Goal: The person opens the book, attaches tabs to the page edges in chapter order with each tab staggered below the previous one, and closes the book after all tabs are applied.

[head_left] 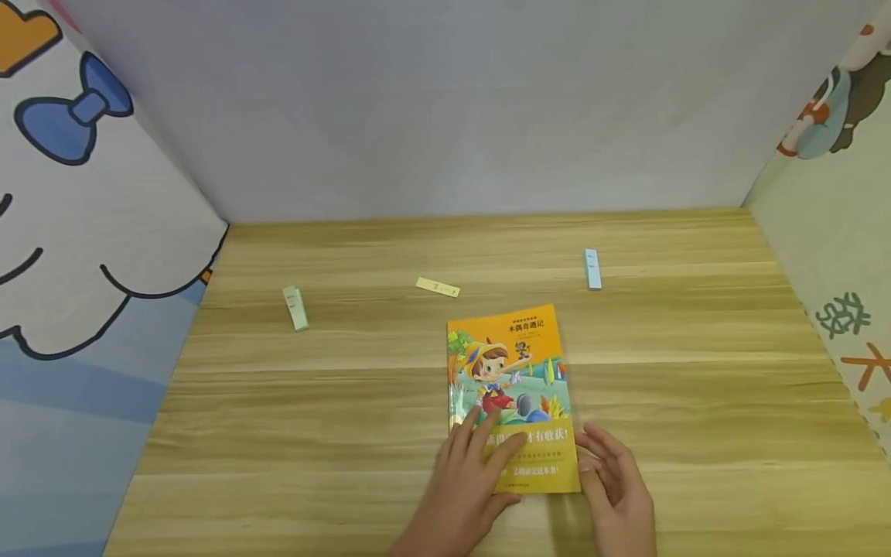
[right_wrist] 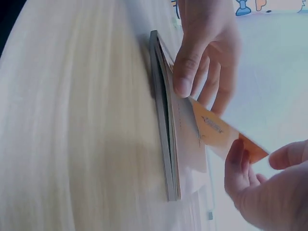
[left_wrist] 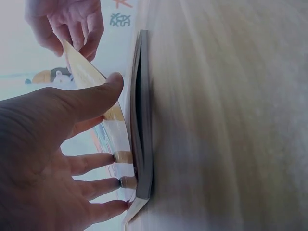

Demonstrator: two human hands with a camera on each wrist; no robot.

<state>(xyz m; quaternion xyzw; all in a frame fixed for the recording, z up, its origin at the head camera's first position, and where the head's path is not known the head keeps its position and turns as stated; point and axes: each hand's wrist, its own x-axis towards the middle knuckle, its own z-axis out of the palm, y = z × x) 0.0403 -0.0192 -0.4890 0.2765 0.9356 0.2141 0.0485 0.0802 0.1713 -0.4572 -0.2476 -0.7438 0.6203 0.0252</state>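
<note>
Wood-grained bench fills the lower frame; right of its centre lies the book. Our left hand rests there, fingers spread; our right hand pinches the raised cover in curled fingers (we should lift softly, avoiding any crease).

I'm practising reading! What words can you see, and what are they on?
"木偶奇遇记": top of the book.
"才有收获!": lower; left hand hides earlier words.
"读完这本书!": below, start unclear.
"發": right wall.
Orange wall sign: maybe "大".
Too small: other book print; writing on green note, yellow note, blue note.
</note>
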